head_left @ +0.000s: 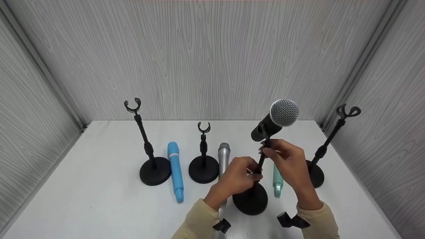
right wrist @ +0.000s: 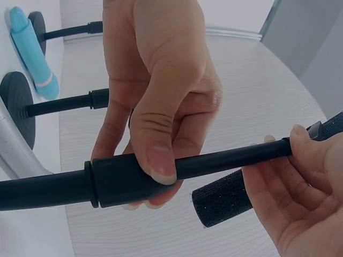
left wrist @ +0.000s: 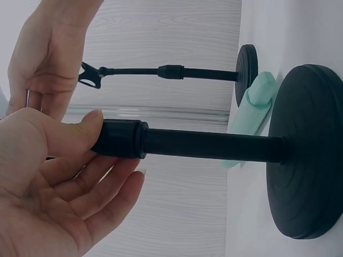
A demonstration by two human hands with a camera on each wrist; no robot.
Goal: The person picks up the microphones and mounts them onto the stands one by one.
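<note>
A black microphone with a silver mesh head [head_left: 284, 113] sits tilted in the clip of a black desk stand, whose round base [head_left: 250, 202] is on the table. My left hand [head_left: 237, 176] grips the stand's thick collar [left wrist: 120, 138] between thumb and fingers, midway up the pole. Higher up, just under the clip, my right hand [head_left: 289, 159] pinches the thin upper pole [right wrist: 230, 161]. In the right wrist view the microphone's dark, sparkly body [right wrist: 221, 199] shows behind that pole. Behind my right hand lies a mint-green microphone [head_left: 278, 181], partly hidden.
A silver microphone [head_left: 224, 154] lies partly behind my left hand. Left of it stand a short black stand [head_left: 204, 169] and a taller one [head_left: 155, 171], with a blue microphone [head_left: 176, 169] between them. Another tall stand [head_left: 321, 151] leans in view at the right. Grey wood-grain panels [head_left: 199, 59] enclose the table.
</note>
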